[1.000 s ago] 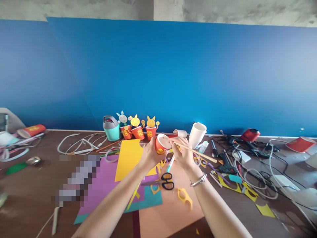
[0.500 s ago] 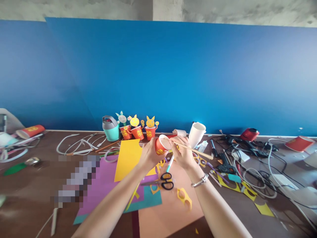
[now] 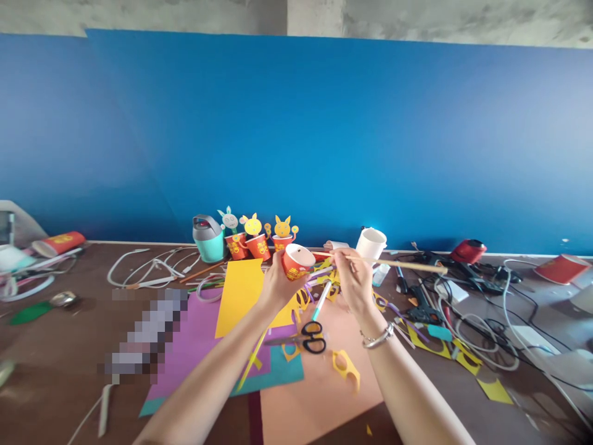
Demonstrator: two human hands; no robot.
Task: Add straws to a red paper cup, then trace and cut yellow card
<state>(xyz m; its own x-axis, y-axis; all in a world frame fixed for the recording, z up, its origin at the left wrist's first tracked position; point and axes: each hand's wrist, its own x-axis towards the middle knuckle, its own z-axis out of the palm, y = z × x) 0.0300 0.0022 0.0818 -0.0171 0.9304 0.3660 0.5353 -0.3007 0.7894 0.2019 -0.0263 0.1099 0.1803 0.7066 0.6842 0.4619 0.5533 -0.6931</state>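
My left hand (image 3: 277,283) is wrapped round a red paper cup (image 3: 296,267) with yellow print, its mouth tilted toward me. A small dark spot, perhaps a hole, shows on the cup's white inside. Between the fingers of my right hand (image 3: 353,278) is a thin wooden stick (image 3: 407,264), like a chopstick, lying nearly level to the right of the cup. The stick is apart from the cup's inside. Below the hands, black-handled scissors (image 3: 313,337) rest on coloured paper, near a yellow cut-out scrap (image 3: 345,368).
Several red cups with paper animal heads (image 3: 257,247) stand at the back beside a teal container (image 3: 208,241). A white cylinder (image 3: 372,243) stands behind my right hand. Glue guns (image 3: 421,307) and tangled cables lie right; white cables (image 3: 155,269) lie left.
My right hand has moved right, drawing the stick away from the cup. The cup has shifted slightly left and up, and its inside shows more.
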